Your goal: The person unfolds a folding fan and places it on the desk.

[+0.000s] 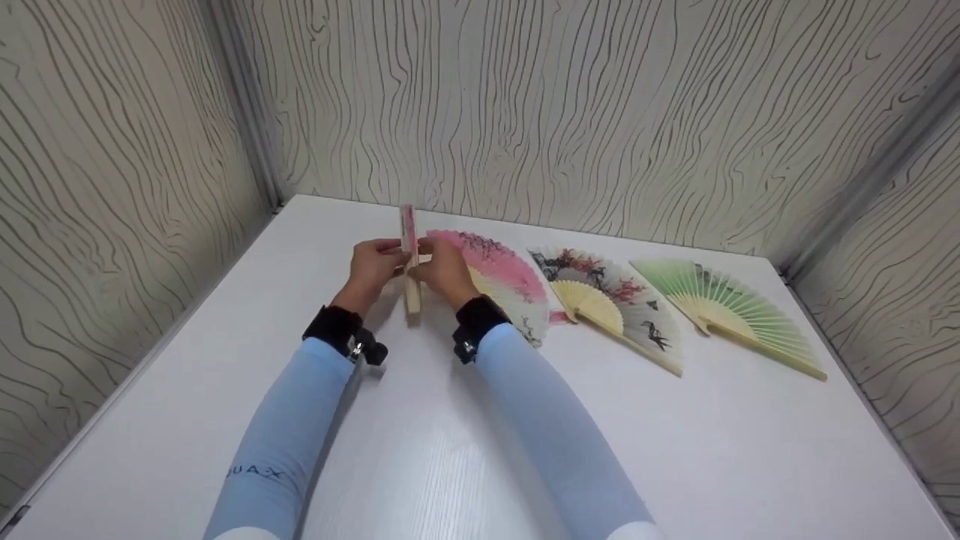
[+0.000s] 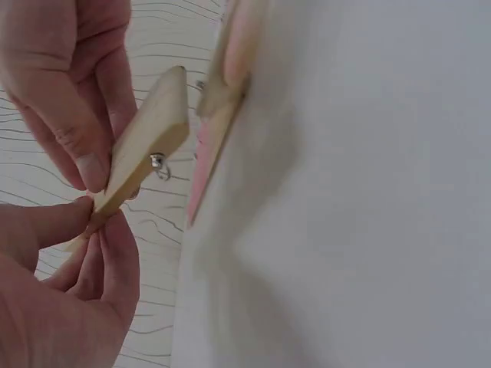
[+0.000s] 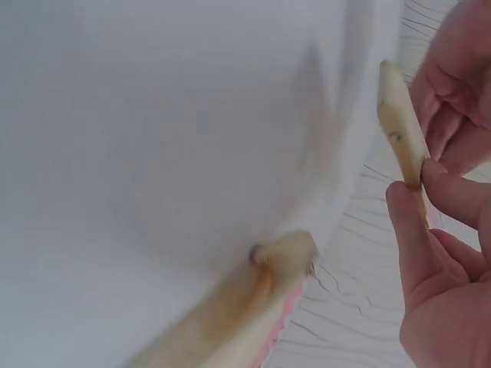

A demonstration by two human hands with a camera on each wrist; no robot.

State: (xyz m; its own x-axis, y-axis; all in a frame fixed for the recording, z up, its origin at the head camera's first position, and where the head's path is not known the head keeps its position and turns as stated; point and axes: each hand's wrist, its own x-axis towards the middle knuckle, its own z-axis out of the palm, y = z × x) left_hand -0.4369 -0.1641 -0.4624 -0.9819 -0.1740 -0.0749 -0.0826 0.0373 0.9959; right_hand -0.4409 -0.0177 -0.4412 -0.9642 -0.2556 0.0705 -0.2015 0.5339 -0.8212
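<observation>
A folded fan (image 1: 411,289) with pale bamboo slats and a strip of pink along its upper part is held upright above the table. My left hand (image 1: 375,268) pinches it from the left, thumb and fingers on its sides. From the other side my right hand (image 1: 448,270) pinches it at about the same height. In the left wrist view the closed bamboo end of the fan (image 2: 149,134) shows a small metal pivot ring, and both hands' fingertips meet on the slats. The right wrist view shows the right thumb and fingers gripping the fan (image 3: 403,126) below its pivot end.
Right of the hands lie three spread fans on the white table (image 1: 420,450): a pink and white one (image 1: 510,274) partly behind the right hand, a white one with dark and red painting (image 1: 637,300), and a green one (image 1: 739,300). Patterned walls (image 1: 480,112) stand behind and beside.
</observation>
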